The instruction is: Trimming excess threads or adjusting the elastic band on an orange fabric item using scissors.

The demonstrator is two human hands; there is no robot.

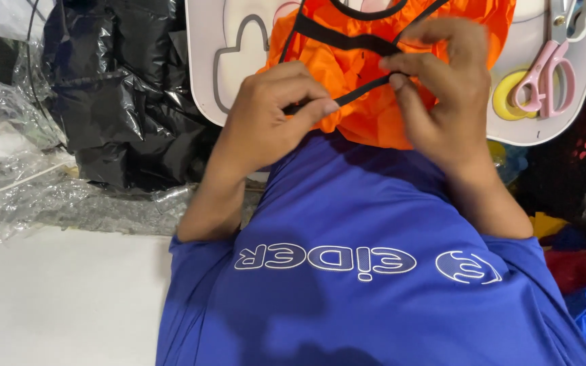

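I had the black strap [367, 88] of the orange garment [374, 112] pinched btwn both hands, pulled fairly taut across the cloth, prob. so the trim lay flat and I could see it along its length. My left hand [266, 118] was curled nearly shut, thumb and forefinger closed on the strap's lower end, other fingers folded under. My right hand [442, 102] gripped the upper part: thumb and forefinger pressed together on it, remaining fingers bent loosely over the top, not clenched.

The garment sat bunched at the near edge of the white worktop [205, 81], spilling off toward my chest and touching my blue shirt [374, 224]. Thin, slightly shiny orange fabric, creased, w/ narrow black binding running in lines and a curve near the far side. Can't tell what kind of garment exactly.

Near the worktop's right edge lay pink-handled scissors [547, 71] partly over a yellow tape roll [506, 102], within reach of my right hand, well apart from the cloth. A grey outline shape [239, 51] was marked on the board's left part.

Off the worktop's left: black plastic bags [116, 88], then clear crumpled plastic wrap [15, 176]. To the right, low down, mixed coloured fabric pieces [578, 271].
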